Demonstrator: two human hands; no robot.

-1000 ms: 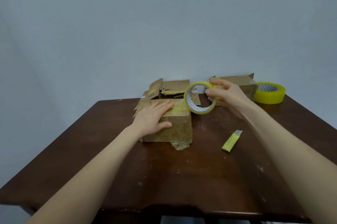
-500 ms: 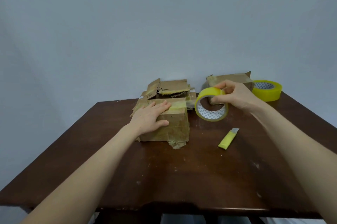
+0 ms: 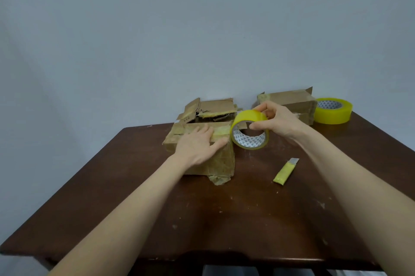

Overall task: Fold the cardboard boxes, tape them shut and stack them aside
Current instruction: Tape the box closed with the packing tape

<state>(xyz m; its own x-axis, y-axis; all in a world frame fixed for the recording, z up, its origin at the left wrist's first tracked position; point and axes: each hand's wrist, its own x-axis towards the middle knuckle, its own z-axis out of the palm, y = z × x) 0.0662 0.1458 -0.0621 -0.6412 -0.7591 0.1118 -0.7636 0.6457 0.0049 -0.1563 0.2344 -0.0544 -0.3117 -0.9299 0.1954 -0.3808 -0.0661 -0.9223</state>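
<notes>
Flat left hand [image 3: 197, 145] presses box [image 3: 215, 163] top; right hand [image 3: 278, 120] grips tape roll [image 3: 247, 141] just right of box's top-right edge (strip seems to run left-right along top). cutter [image 3: 284, 172] further right of box, nearer right hand.

Creased matt brown cardboard box [image 3: 221, 161] patched with wrinkled shiny tape, glossy translucent yellow plastic tape roll [image 3: 249, 142] on printed paper core, scuffed semi-gloss dark wood table [image 3: 224, 219], yellow plastic cutter [image 3: 283, 173] with dull metal tip, matt wall [image 3: 202, 28].
</notes>
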